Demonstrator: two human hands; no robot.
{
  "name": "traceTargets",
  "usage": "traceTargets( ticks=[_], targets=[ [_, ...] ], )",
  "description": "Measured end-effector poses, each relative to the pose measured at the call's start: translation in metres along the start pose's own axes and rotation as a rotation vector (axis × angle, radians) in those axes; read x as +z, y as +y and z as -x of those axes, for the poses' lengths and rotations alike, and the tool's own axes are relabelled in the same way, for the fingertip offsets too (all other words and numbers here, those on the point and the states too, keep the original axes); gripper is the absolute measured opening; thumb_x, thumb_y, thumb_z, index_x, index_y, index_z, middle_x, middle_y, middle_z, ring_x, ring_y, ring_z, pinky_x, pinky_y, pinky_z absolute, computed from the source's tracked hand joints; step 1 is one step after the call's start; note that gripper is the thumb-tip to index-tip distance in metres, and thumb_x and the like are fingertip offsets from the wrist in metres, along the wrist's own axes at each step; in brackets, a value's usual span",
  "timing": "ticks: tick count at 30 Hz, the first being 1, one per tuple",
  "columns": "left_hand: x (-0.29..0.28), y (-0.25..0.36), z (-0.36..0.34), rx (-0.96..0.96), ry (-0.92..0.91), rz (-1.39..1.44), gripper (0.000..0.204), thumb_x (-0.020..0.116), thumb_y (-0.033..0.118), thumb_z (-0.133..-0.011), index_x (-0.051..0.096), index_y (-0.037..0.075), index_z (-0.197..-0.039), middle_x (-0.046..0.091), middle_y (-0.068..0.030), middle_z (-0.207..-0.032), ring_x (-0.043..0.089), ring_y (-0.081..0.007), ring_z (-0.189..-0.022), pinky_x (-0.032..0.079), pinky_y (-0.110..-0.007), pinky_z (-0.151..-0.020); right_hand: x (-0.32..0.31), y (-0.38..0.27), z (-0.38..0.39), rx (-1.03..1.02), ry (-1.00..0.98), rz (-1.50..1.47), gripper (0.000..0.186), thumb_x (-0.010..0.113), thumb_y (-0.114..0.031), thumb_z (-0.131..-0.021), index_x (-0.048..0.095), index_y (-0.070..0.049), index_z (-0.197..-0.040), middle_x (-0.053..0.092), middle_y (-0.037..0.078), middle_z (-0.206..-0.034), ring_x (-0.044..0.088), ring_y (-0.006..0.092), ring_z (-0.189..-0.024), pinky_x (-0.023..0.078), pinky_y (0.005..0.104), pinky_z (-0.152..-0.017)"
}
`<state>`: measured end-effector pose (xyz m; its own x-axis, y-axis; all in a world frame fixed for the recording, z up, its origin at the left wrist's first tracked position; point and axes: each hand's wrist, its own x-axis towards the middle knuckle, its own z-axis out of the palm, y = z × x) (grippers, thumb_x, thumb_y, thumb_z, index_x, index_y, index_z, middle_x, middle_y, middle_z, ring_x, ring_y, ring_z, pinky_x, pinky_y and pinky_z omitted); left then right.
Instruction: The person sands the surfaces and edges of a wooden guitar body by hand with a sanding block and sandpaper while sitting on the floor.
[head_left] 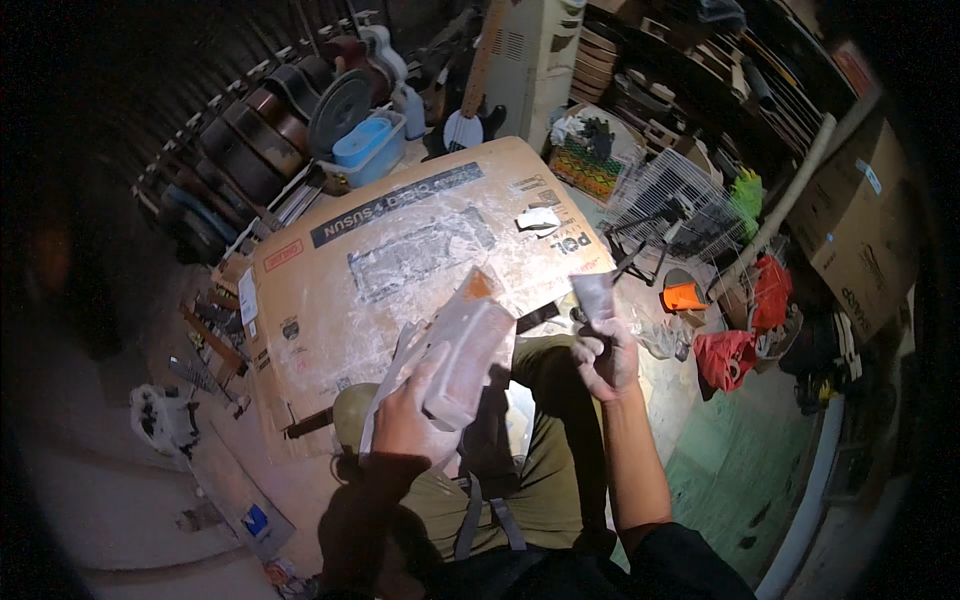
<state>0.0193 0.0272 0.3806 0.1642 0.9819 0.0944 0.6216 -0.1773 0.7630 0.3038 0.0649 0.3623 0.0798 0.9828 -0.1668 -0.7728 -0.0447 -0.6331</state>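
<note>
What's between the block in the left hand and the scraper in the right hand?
In the head view, between the dusty block and the scraper lies only the person's green-trousered knee and a cardboard sheet's edge.

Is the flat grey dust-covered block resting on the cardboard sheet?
No, the flat grey dust-covered block is held up by the left hand, above the cardboard sheet.

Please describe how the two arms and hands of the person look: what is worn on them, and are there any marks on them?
The left arm wears a dark long sleeve down to the wrist. The right forearm is bare, with a dark sleeve only near the elbow. Both hands are without gloves. The left hand and the right hand are dusted with pale powder, heaviest on the fingers. No watch or ring shows.
</note>
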Motion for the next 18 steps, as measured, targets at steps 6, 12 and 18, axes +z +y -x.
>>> traceTargets(
  ticks=[6, 12, 18],
  targets=[
    [-0.018, 0.026, -0.012, -0.203, -0.016, 0.036, 0.071, 0.086, 0.018, -0.072, 0.054, 0.001, -0.133, 0.069, -0.0212, -0.117, 0.07, -0.0302, -0.105, 0.052, -0.04, -0.092, -0.015, 0.005, 0.013, 0.267, -0.218, -0.419, 0.057, 0.042, -0.042, -0.105, 0.038, -0.01, -0.151, 0.041, 0.012, -0.156, 0.037, 0.0085, -0.056, 0.04, 0.0249, -0.054],
    [-0.026, 0.009, -0.029, 0.009, 0.205, 0.511, 0.059, 0.075, 0.005, -0.083, 0.051, -0.005, -0.136, 0.068, -0.0157, -0.124, 0.065, -0.0213, -0.114, 0.047, -0.034, -0.101, -0.047, 0.031, 0.022, 0.219, -0.124, -0.377, 0.049, 0.049, -0.036, -0.104, 0.042, -0.013, -0.147, 0.058, 0.005, -0.121, 0.046, 0.0107, -0.07, 0.046, 0.0283, -0.067],
    [-0.003, -0.035, -0.042, 0.045, 0.617, 0.585, 0.056, 0.069, 0.0, -0.089, 0.044, -0.007, -0.139, 0.053, -0.0139, -0.136, 0.053, -0.0253, -0.123, 0.041, -0.037, -0.106, -0.03, 0.053, 0.013, 0.286, -0.053, -0.145, 0.065, 0.061, -0.042, -0.098, 0.039, -0.007, -0.148, 0.051, -0.001, -0.091, 0.051, 0.0125, -0.076, 0.049, 0.0313, -0.076]
  ],
)
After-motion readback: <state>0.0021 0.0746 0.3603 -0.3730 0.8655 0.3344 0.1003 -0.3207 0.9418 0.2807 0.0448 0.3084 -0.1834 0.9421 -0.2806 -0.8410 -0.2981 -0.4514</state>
